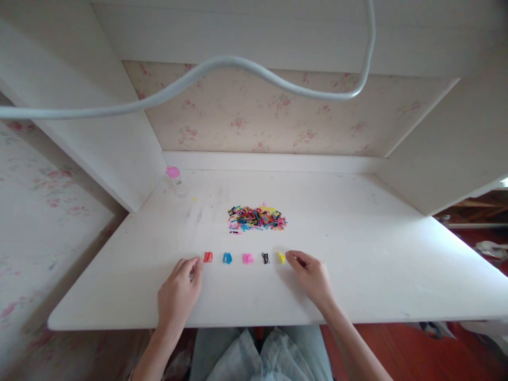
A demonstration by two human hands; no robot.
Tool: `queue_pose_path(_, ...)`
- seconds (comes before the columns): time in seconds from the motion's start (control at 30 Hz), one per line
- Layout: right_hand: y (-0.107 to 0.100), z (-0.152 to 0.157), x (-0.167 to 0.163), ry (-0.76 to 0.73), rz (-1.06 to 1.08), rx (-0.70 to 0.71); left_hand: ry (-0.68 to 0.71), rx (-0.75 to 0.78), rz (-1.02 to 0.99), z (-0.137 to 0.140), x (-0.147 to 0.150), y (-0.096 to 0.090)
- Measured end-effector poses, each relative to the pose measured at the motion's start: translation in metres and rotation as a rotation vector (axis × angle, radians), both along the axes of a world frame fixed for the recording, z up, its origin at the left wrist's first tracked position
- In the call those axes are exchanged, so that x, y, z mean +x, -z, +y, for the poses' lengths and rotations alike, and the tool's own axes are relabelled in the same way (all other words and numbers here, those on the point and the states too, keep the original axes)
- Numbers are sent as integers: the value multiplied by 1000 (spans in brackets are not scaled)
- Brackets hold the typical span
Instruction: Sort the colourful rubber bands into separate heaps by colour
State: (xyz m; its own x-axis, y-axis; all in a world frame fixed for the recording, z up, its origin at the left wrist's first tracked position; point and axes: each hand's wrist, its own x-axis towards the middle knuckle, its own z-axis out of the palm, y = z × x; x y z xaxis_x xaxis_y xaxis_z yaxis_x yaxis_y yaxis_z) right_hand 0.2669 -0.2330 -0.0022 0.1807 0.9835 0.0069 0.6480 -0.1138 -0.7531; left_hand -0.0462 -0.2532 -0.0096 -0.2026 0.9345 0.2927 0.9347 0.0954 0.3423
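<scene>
- one left hand point(179, 288), one right hand point(313, 275): two in all;
- one red bunch point(208, 257), one blue bunch point(227, 258), one pink bunch point(248, 259), one black bunch point(265, 258), one yellow bunch point(281, 257): five in one row;
- one larger multicoloured pile point(257, 218), its pieces too small and tangled to count singly;
- one clear container point(179, 188) with one pink top point(173, 172);
- one small yellow bit point(194, 199);
- one white cable point(230, 62);
- one tabletop point(357, 254)

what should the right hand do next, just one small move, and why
Probably reach up to the mixed pile and pinch out a yellow piece: the right hand is beside the yellow bunch, which looks narrower than the pink bunch, and yellow pieces show at the pile's upper right.
</scene>
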Motion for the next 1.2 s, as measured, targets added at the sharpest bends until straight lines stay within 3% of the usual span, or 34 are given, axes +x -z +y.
queue_pose_path(0.2, -24, 41, -24, -183, -308, 30, -11, -9, -96, 1, 0, -2)
queue_pose_path(0.37, -24, 69, -45, -241, -546, -45, -8, -21, -114, 1, -1, -2)
queue_pose_path(0.63, -23, 87, -57, -280, -630, -114, -10, -49, -141, 3, -3, -1)
queue_pose_path(0.93, -21, 70, -49, -241, -525, -23, 1, -47, -157, 3, -3, -4)
queue_pose_path(1.07, -26, 51, -46, -212, -440, 52, -2, -32, -149, 4, -2, -5)
queue_pose_path(1.2, -28, 22, -64, -223, -399, 109, 3, -38, -156, 3, -2, -6)
